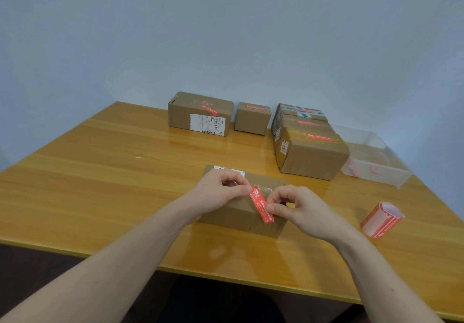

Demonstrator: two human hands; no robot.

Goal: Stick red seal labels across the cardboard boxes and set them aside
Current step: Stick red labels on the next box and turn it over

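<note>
A brown cardboard box (241,218) lies on the table in front of me. A red seal label (260,204) runs from its top down over the near edge. My left hand (218,192) pinches the label's upper end with thumb and forefinger. My right hand (298,208) pinches the label near its lower part, against the box's front face. A roll of red labels (381,219) stands on the table to the right of the box.
Several boxes with red labels sit near the wall: a large one (200,114), a small one (252,119), and a stack at the right (311,152). A clear plastic tray (374,157) holding red scraps is at the far right. The wooden table (100,172) ends close to me.
</note>
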